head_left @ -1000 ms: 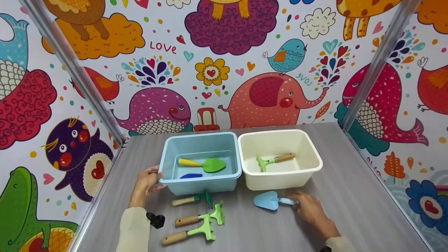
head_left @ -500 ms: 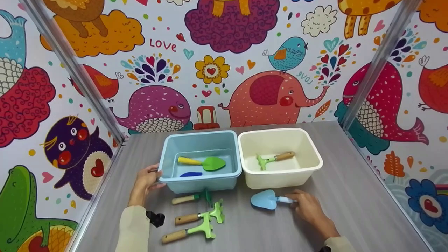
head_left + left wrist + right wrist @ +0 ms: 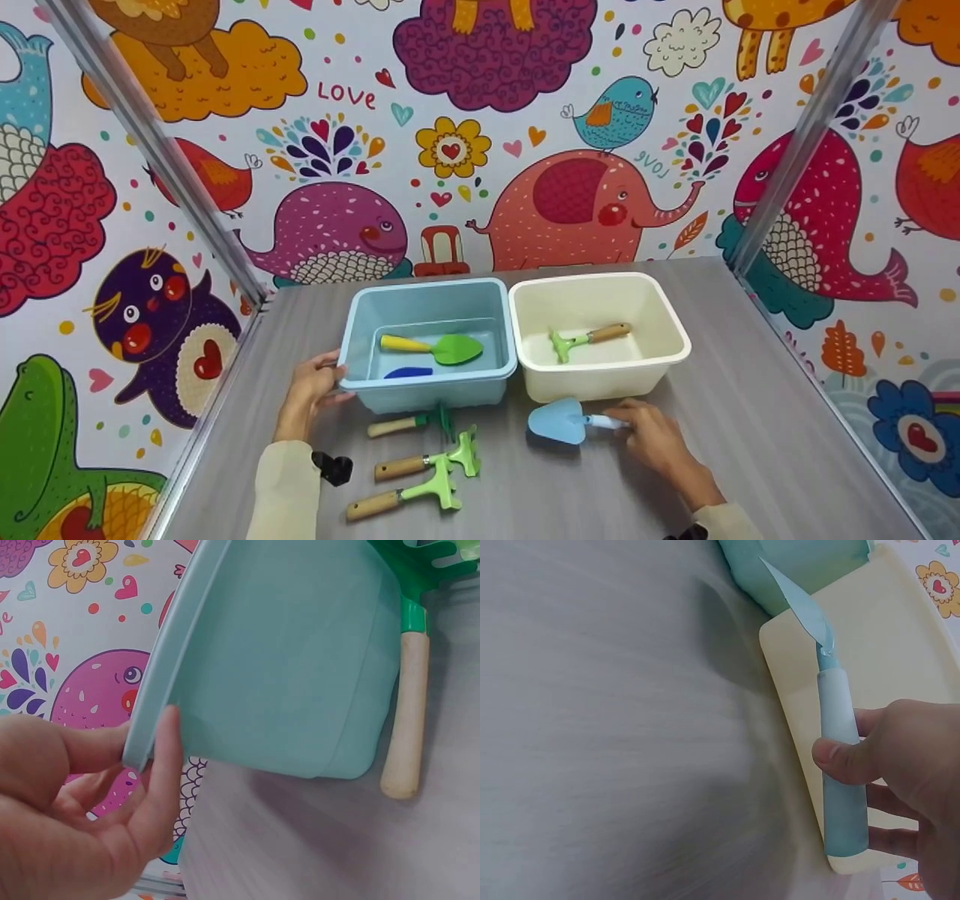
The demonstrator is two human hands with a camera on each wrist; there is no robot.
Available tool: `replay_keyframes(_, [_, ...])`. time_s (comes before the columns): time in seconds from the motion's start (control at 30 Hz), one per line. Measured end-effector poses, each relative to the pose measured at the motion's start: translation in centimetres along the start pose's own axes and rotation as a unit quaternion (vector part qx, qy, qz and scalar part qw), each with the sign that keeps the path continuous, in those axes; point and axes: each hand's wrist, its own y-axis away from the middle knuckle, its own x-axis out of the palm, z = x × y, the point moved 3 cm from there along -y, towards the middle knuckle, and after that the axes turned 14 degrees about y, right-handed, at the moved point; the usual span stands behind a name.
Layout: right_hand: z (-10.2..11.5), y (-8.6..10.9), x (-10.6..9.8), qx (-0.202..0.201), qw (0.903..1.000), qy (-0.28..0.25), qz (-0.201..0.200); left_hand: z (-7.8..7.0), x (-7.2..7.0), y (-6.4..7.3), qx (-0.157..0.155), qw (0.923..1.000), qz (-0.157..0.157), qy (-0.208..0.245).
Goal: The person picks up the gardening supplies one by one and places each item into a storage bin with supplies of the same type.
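Grips light-blue trowel (image 3: 566,421) by its handle in right hand (image 3: 651,437), between thumb and curled fingers. Extends from those fingers toward nine o'clock in head view, raised above streaked grey tabletop (image 3: 540,495), near cream bin (image 3: 607,382) at its seven o'clock. Shows broad, round-ended blade, slim neck and paler, smooth cylindrical handle; appears thin and curved edge-on in right wrist view. Pinches rim of blue bin (image 3: 435,396) at eight o'clock with fingers of left hand (image 3: 309,386). Note smooth, plastic-looking bins with rounded corners. Inside blue bin, observe yellow-handled green trowel (image 3: 439,348) and partly hidden dark-blue piece (image 3: 409,372); inside cream bin, wooden-handled green rake (image 3: 592,337). At blue bin's six o'clock, observe dark-green claw tool (image 3: 405,426) and two light-green rakes (image 3: 427,489), all wooden-handled.
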Motion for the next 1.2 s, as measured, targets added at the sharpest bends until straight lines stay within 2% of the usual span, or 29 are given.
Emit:
replay_keyframes(0.27, [0.8, -0.2, -0.7, -0.006, 0.9994, -0.010, -0.032, -0.2, -0.1, 0.2, 0.006, 0.9999, 0.008, 0.005])
replay_keyframes(0.53, [2.0, -0.1, -1.8, -0.063, 0.9916, 0.029, -0.109, -0.1, -0.1, 0.1, 0.009, 0.9998, 0.017, 0.009])
replay_keyframes(0.87, [3.4, -0.4, -3.4, -0.092, 0.9826, 0.037, -0.157, -0.2, -0.1, 0.2, 0.007, 0.9996, 0.019, 0.019])
replay_keyframes(1.0, [4.2, -0.5, -4.4, -0.101, 0.9797, 0.035, -0.170, -0.2, -0.1, 0.3, 0.004, 0.9997, 0.016, 0.015])
replay_keyframes(1.2, [5.3, -0.7, -5.6, -0.098, 0.9803, 0.029, -0.169, -0.2, 0.0, 0.2, 0.002, 0.9998, 0.014, 0.012])
